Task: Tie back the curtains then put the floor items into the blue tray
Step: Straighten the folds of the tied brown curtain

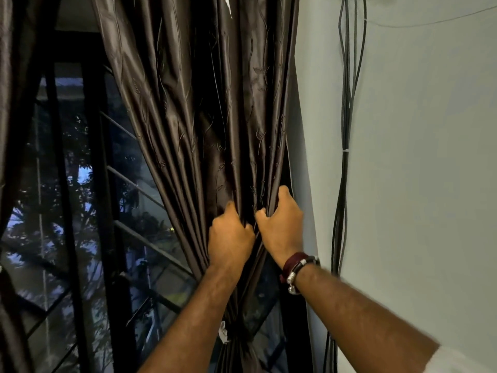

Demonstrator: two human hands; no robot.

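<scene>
A dark brown glossy curtain [204, 109] hangs in front of me, gathered into folds toward the right side of the window. My left hand [231, 238] grips a bunch of its folds at mid height. My right hand [282, 224], with bracelets at the wrist, grips the folds right beside it, nearer the wall. Lower down the curtain is cinched into a narrow bundle [236, 343] with a small white tag beside it. The blue tray and the floor items are out of view.
A second dark curtain [10, 130] hangs at the left edge. The window [80, 211] with black frame and diagonal metal bars shows trees outside. A pale wall [416, 157] on the right carries a bundle of black cables [347, 117].
</scene>
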